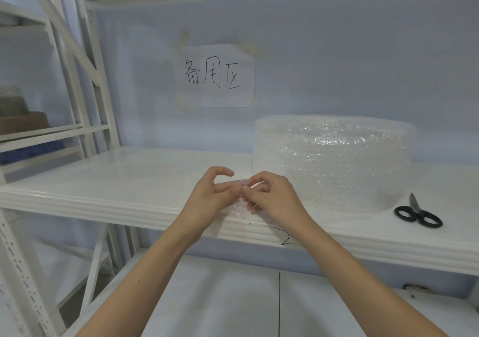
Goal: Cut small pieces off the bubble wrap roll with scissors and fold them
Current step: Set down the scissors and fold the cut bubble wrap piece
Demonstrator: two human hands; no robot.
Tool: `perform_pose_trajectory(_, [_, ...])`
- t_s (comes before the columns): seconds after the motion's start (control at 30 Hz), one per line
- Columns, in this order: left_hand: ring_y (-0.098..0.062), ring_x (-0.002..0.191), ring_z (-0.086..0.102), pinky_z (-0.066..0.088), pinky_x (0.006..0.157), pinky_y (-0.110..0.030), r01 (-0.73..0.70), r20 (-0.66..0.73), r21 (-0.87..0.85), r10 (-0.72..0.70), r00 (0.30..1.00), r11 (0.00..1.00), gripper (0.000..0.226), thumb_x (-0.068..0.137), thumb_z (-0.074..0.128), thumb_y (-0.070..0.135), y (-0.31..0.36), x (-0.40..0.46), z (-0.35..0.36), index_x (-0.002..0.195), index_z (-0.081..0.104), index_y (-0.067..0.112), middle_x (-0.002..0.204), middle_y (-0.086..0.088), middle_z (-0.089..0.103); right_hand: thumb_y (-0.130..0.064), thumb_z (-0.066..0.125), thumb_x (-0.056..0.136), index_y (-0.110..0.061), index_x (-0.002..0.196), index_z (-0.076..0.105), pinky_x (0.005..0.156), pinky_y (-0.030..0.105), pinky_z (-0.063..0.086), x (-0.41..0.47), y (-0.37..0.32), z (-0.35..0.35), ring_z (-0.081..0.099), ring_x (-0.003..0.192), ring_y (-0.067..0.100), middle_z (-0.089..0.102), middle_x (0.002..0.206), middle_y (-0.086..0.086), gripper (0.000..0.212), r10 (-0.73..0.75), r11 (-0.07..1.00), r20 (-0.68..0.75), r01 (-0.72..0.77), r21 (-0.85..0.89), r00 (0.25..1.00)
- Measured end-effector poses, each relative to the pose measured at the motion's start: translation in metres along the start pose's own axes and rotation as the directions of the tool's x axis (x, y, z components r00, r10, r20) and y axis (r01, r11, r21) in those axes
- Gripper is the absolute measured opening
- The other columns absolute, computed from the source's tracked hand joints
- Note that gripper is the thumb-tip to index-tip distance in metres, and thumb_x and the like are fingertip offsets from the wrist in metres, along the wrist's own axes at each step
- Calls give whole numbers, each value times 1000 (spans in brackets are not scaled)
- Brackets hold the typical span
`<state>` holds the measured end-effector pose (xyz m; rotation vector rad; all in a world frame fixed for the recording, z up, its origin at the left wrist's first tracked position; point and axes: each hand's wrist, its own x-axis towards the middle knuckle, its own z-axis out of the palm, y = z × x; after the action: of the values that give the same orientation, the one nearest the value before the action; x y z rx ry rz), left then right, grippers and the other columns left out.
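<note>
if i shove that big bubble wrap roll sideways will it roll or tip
The large clear bubble wrap roll probably slides rather than rolls: it stands on its flat end on the white shelf. It looks wide and squat, so tipping seems unlikely, and likely light.

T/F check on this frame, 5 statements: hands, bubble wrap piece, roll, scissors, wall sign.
1. Both hands pinch a small bubble wrap piece between them. True: left hand and right hand hold it over the shelf front edge.
2. The right hand holds the scissors. False: the scissors lie on the shelf, untouched.
3. The bubble wrap roll stands on end on the shelf. True.
4. The scissors lie left of the roll. False: they lie to its right.
5. A handwritten paper sign is taped to the wall above the shelf. True.
</note>
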<state>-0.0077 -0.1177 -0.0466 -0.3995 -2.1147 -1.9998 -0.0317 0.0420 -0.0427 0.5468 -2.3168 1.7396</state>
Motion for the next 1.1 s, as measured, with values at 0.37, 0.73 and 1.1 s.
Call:
perform_pose_trajectory(0.37, [-19,86,70,52,96,-40,-4,-42,-18,3,999,1000,11,87,73,21,-2,-2,-1,92,66,14,88,-12,77,-13,72,83,-14,78,70,60,25,57,1,0,2,66,60,13,71,72,5,6,-72,997,-77,74,20,994])
perform_pose_trajectory(0.73, [-18,84,69,51,97,-46,-32,-61,14,33,998,999,16,86,74,18,-2,-4,3,91,62,9,85,3,76,-9,70,83,-3,83,70,66,33,60,4,4,-1,67,61,17,71,71,13,7,17,988,-79,-5,155,997])
perform_pose_trajectory(1.1, [-17,73,66,53,82,-35,-25,-102,12,26,994,1000,10,85,75,13,-9,-1,3,85,65,14,73,-5,70,-5,67,86,-4,82,69,64,31,59,1,0,-1,66,60,17,71,72,13,4,32,973,-59,-17,229,998])
